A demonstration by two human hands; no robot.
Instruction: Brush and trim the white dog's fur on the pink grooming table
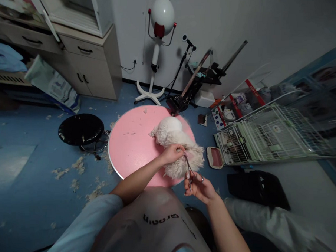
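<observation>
A curly white dog (168, 129) is on the round pink table (130, 146) in front of me. My left hand (173, 153) is closed in a pinch at the dog's coat, beside a patch where pink skin shows through. Exactly what lies between those fingertips is small and partly hidden, but it looks like fur. In my right hand (200, 187) are metal scissors (188, 164), fingers through the handle rings. Their blades point away from me, and the tips are at the pink patch, close to my left fingertips. Which end of the dog this is, I cannot tell.
Left of the table stands a black round stool (81, 129). Clumps of cut fur (79, 165) litter the blue floor. Behind the table is a white dryer on a stand (154, 58). To the right are a wire cage (263, 136), a small tray (214, 157) and a black bag (258, 189).
</observation>
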